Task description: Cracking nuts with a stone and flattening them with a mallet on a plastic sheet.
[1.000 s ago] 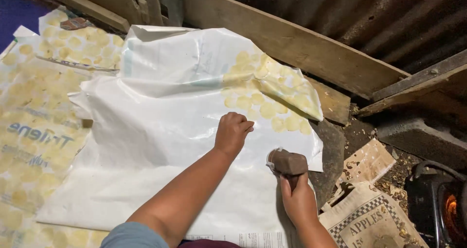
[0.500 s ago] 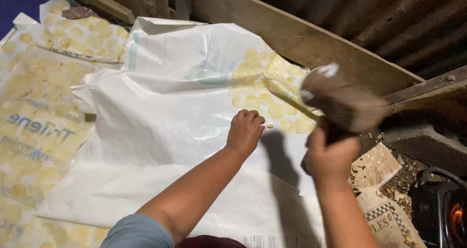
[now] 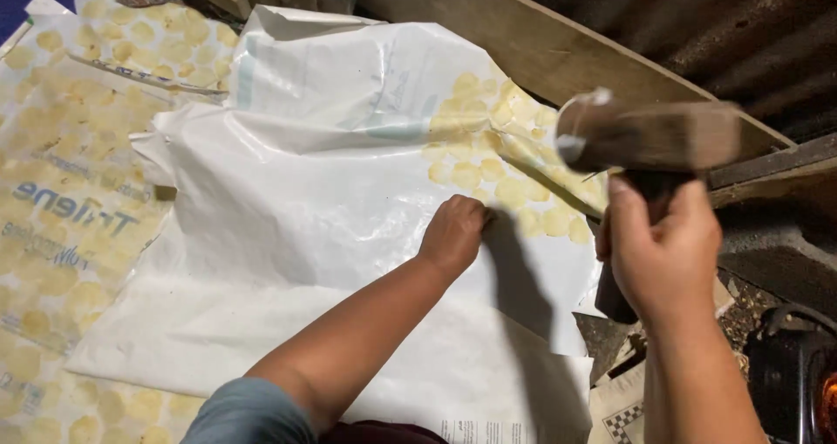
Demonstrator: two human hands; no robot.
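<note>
The left hand (image 3: 453, 233) presses curled fingers on the white plastic sheet (image 3: 331, 235), spread over a yellow-spotted floor covering (image 3: 70, 148). Right of the sheet, the right hand (image 3: 658, 248) grips a raised wooden mallet (image 3: 649, 135) below a plank (image 3: 523, 43).

Both hands are bare, with no gloves, rings or watch showing. The left hand (image 3: 453, 233) leads back along a bare forearm to a short grey-blue sleeve (image 3: 248, 413) that ends above the elbow, its hem plain and unmarked. The right hand (image 3: 663, 252) and its forearm are bare as far as the lower edge of the view, no sleeve showing there.
</note>
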